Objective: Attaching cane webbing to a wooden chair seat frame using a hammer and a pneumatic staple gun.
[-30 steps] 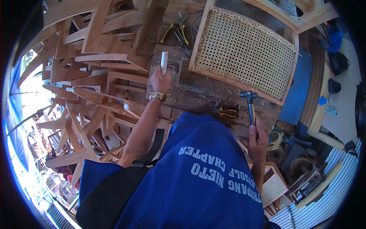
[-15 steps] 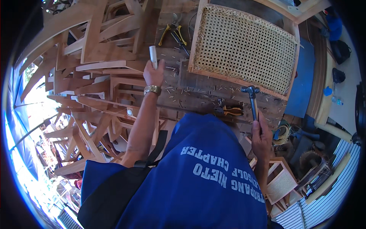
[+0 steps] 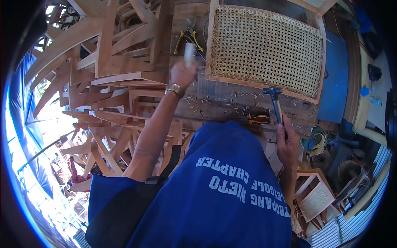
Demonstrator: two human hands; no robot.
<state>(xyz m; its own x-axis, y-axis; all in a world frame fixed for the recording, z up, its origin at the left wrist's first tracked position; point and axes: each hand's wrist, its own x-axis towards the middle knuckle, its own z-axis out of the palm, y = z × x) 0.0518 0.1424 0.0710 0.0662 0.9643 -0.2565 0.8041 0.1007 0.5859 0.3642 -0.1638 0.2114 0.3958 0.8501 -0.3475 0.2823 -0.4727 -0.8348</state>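
Observation:
My left hand (image 3: 184,74) is closed round a short white cylindrical stick (image 3: 190,53), blurred by motion, above the bench left of the caned panel. In my right hand (image 3: 288,142) is a hammer (image 3: 274,101), gripped by its handle; its dark head is up beside the panel's near edge. The panel is a wooden frame with woven cane webbing (image 3: 264,51), lying flat on the bench, with loose cane ends along its edges.
Yellow-handled pruning shears (image 3: 189,36) lie beyond my left hand. Orange-handled pliers (image 3: 258,120) lie near the bench's front edge. Cane scraps litter the wooden bench (image 3: 223,97). Wooden chair frames (image 3: 120,66) crowd the left. A coil of cane strands (image 3: 316,142) and a caned chair (image 3: 316,198) are at right.
My left hand has moved right with the white stick, toward the panel's left edge. My right hand still holds the hammer, hardly shifted. The view has turned slightly.

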